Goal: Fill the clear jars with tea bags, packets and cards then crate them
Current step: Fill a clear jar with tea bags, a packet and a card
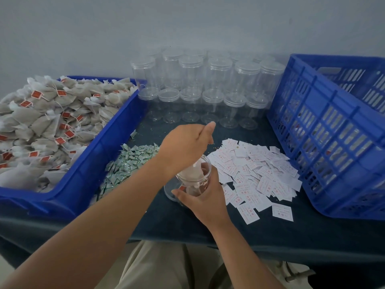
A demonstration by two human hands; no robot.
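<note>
The person sat at a table covered in dark cloth, both bare arms stretched out over it. The right hand was wrapped round a clear jar, fingers and thumb clamped on its side, holding it tilted just off the cloth at the near middle of the table. The left hand hovered over the jar's mouth with the thumb sticking out and the fingers reaching down inside, against a tea bag that sat partly in the jar; from where I stood I could not tell whether those fingers pinched the bag or only pushed it. On the left a blue tray was heaped with tea bags bearing red tags. A pile of green packets lay beside the tray, and white cards were scattered to the right of the jar. Empty lidded jars stood stacked at the back, and a blue crate stood on the right.
</note>
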